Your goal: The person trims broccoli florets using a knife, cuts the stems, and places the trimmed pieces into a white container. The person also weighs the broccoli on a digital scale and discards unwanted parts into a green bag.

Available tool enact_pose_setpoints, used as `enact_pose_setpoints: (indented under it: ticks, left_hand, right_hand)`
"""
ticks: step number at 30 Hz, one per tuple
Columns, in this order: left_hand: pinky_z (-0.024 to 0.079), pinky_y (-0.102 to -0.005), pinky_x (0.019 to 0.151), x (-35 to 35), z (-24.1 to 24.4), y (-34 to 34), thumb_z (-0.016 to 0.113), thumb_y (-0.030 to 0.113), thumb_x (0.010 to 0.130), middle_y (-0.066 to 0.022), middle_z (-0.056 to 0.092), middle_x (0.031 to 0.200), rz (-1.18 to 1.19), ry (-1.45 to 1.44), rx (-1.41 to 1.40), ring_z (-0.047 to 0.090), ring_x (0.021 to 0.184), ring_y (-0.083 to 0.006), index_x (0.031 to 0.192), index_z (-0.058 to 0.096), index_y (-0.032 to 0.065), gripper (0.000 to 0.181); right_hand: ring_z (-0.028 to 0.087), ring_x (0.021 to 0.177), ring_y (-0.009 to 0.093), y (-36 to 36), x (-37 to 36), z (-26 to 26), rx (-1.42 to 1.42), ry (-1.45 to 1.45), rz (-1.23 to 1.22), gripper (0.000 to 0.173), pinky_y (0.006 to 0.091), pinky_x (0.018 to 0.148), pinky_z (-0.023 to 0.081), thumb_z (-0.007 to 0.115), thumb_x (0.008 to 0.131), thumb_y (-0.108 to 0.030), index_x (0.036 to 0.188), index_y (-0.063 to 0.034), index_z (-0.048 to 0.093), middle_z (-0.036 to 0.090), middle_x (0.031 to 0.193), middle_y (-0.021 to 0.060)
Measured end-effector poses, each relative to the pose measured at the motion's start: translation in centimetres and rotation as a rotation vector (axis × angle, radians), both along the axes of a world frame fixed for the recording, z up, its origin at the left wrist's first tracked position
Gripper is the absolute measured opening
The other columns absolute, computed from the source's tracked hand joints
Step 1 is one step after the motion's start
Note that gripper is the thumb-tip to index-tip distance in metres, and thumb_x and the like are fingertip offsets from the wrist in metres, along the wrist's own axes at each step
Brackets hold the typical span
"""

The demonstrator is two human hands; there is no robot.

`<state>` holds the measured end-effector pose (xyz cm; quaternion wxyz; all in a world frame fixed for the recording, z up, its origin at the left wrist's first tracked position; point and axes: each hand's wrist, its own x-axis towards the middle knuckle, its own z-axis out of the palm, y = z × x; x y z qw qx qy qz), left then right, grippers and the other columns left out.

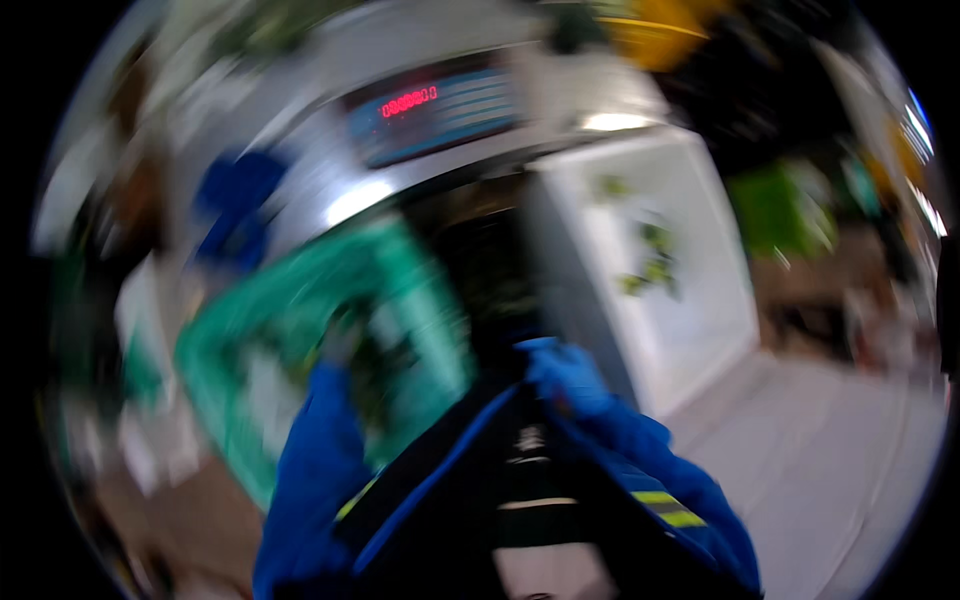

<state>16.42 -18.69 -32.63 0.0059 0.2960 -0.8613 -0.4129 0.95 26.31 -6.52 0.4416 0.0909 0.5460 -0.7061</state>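
Strong blur covers most of the view. My left hand [341, 341] reaches into a green plastic crate [420, 274], close to dark green leafy matter [367, 375] inside it. What its fingers hold is too smeared to make out. In a blue glove, my right hand [570, 379] is in front of my chest, by the open front of my jacket and left of the lower end of a white box [705, 315]. Its fingers look bent, but whether they grip anything is unclear. A few green leaves [652, 274] lie in the white box.
Beyond the crate is a metal counter with a digital scale's display panel [435, 109], lit in red. A blurred blue object [240, 202] is at the counter's left. Farther right are a bright green object [780, 210] and pale flooring [817, 450]. Something yellow [652, 34] shows at the top.
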Motion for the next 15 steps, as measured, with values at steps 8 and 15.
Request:
enact_pose_setpoints:
  ticks: [8,15]
  left_hand:
    - [0.046,-0.0453,0.092,-6.1,12.1,2.9,0.060,0.039,0.084,-0.0231,0.056,0.128,0.192,-0.299,0.090,0.056,0.111,-0.0378,0.124,0.058,0.0059,0.052]
    - [0.041,-0.0423,0.101,-12.3,7.0,4.6,0.042,0.056,0.089,-0.0160,0.053,0.134,-0.262,-0.625,0.003,0.053,0.118,-0.0374,0.131,0.054,0.0154,0.059]
  right_hand:
    - [0.052,0.048,0.009,-0.6,-0.4,2.7,0.299,0.104,0.157,0.028,0.0213,0.046,0.042,0.051,0.099,-0.017,0.122,-0.0031,0.060,0.062,0.071,0.0043]
    - [0.053,0.049,0.008,-0.2,-0.7,2.0,0.287,0.082,0.161,0.029,0.0209,0.047,0.042,0.050,0.099,-0.016,0.123,-0.0026,0.059,0.063,0.072,0.0043]
